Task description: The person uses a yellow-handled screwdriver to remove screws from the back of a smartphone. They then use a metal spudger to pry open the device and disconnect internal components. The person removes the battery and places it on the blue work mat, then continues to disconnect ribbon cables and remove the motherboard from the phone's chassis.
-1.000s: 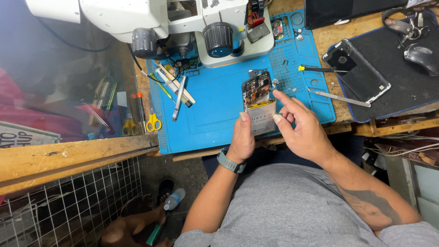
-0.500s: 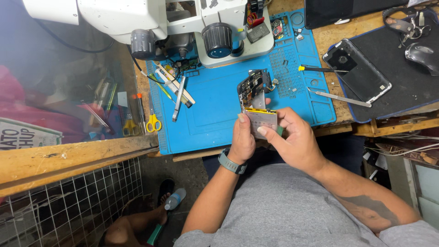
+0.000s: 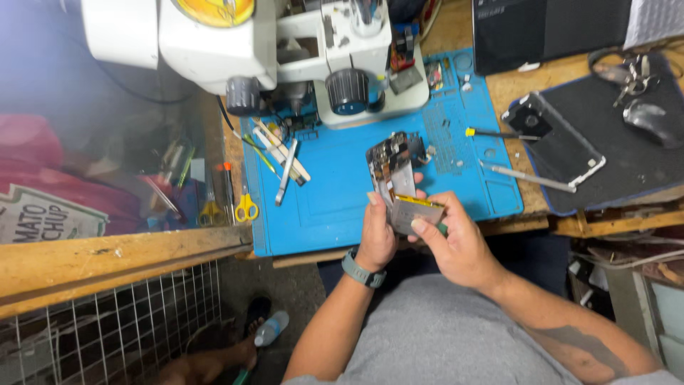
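Observation:
An opened phone body [image 3: 393, 160] with bare circuitry is held upright over the near edge of the blue work mat [image 3: 335, 192]. My left hand [image 3: 376, 232], with a grey wristwatch, grips its lower end. My right hand [image 3: 456, 239] pinches a flat silver battery [image 3: 417, 212] with a yellow edge, lifted at an angle off the phone's lower part. Both hands touch each other at the phone.
A white microscope [image 3: 320, 57] stands at the back of the mat. Tweezers and sticks [image 3: 285, 153] lie left, a yellow-tipped screwdriver [image 3: 499, 133] and metal tool [image 3: 527, 178] right. A phone back cover [image 3: 559, 142] and mouse [image 3: 655, 121] rest on a dark pad. Yellow scissors [image 3: 246, 208] lie left.
My right hand moved from open above the phone down onto its lower part and took hold of the battery, which now tilts away from the phone body.

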